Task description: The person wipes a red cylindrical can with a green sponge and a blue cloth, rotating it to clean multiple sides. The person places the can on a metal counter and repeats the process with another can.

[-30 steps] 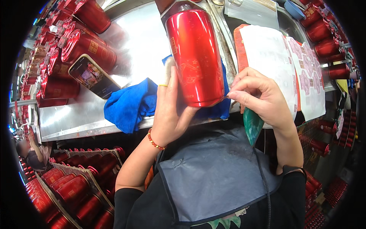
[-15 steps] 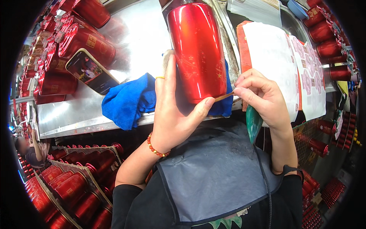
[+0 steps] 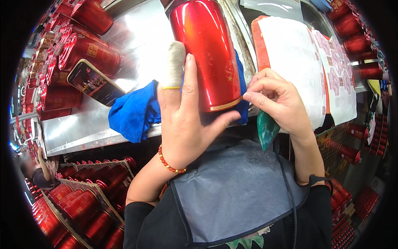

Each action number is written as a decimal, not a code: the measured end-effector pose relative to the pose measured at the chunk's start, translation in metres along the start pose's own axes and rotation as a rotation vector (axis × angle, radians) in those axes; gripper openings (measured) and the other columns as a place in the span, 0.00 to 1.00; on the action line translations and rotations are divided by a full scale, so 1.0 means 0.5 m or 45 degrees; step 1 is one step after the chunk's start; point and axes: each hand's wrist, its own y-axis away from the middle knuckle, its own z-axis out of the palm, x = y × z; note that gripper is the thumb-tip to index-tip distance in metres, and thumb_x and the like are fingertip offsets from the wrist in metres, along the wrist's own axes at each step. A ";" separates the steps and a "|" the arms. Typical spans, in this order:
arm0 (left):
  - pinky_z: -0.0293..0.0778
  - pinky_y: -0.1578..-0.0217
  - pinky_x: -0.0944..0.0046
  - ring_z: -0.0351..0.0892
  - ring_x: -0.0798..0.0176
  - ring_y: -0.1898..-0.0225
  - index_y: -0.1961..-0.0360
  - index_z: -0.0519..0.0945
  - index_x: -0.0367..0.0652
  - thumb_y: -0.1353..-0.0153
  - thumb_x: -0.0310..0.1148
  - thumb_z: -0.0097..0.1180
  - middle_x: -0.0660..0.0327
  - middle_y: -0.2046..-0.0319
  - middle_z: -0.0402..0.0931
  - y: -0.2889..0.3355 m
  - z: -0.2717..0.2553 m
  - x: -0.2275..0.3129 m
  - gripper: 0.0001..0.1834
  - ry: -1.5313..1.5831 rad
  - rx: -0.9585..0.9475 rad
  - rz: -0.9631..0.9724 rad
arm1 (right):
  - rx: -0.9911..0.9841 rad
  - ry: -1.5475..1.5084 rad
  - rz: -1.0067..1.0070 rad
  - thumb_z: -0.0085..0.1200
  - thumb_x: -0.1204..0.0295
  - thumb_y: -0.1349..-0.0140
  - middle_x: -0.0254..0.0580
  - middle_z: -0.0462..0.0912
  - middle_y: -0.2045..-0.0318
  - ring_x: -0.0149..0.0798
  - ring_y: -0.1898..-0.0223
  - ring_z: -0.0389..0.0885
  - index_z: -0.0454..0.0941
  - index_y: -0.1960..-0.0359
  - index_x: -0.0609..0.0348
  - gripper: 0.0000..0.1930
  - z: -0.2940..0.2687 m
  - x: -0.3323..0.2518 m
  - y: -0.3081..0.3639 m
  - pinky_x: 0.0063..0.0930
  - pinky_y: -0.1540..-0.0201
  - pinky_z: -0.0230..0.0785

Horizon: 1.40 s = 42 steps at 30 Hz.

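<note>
A shiny red metal canister (image 3: 205,54) with small gold star marks lies tilted on a blue cloth (image 3: 139,110) at the bench's near edge. Round its near rim runs a narrow gold strip (image 3: 226,105). My left hand (image 3: 184,118) is open, its fingers stretched along the canister's left side and its thumb held out past the rim. One finger wears a knitted finger sleeve (image 3: 175,64). My right hand (image 3: 275,101) pinches the gold strip's end at the rim's right side. Below that palm sticks out a green pointed handle (image 3: 267,129); its other end is hidden.
A phone (image 3: 95,83) leans on red canisters (image 3: 89,52) at the left of the metal bench (image 3: 62,133). Right of the work lie white sheets (image 3: 290,62) and a sheet of pink stickers (image 3: 336,79). Crates of red canisters (image 3: 83,207) stand low at left.
My left thumb has lifted off the strip, and the left fingers have spread, showing the finger sleeve. My right hand has moved slightly left, bringing the strip against the rim.
</note>
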 end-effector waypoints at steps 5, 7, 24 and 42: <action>0.61 0.30 0.47 0.62 0.35 0.29 0.23 0.51 0.31 0.55 0.36 0.82 0.36 0.25 0.54 0.009 0.010 -0.023 0.65 0.045 0.009 0.022 | -0.031 0.025 -0.018 0.68 0.72 0.37 0.30 0.77 0.65 0.21 0.70 0.70 0.87 0.66 0.60 0.05 0.005 -0.009 -0.002 0.17 0.68 0.62; 0.59 0.28 0.48 0.57 0.35 0.26 0.22 0.49 0.31 0.55 0.35 0.82 0.36 0.24 0.50 0.016 0.016 -0.036 0.66 0.132 -0.012 -0.008 | -0.034 0.015 -0.025 0.68 0.72 0.37 0.30 0.77 0.65 0.21 0.71 0.70 0.87 0.66 0.60 0.05 0.011 -0.013 -0.001 0.17 0.68 0.62; 0.48 0.25 0.53 0.51 0.44 0.23 0.22 0.49 0.29 0.38 0.27 0.62 0.40 0.24 0.52 0.034 0.010 -0.042 0.48 0.794 -0.100 -0.300 | 0.031 0.029 -0.054 0.68 0.74 0.37 0.32 0.78 0.65 0.22 0.72 0.70 0.85 0.68 0.61 0.05 0.018 -0.020 0.010 0.18 0.69 0.62; 0.47 0.25 0.55 0.51 0.49 0.22 0.21 0.49 0.31 0.35 0.24 0.57 0.42 0.24 0.51 0.038 0.016 -0.049 0.45 0.801 -0.078 -0.274 | 0.038 0.009 0.013 0.67 0.75 0.37 0.30 0.77 0.64 0.20 0.70 0.69 0.85 0.67 0.61 0.04 0.010 -0.005 0.010 0.16 0.67 0.61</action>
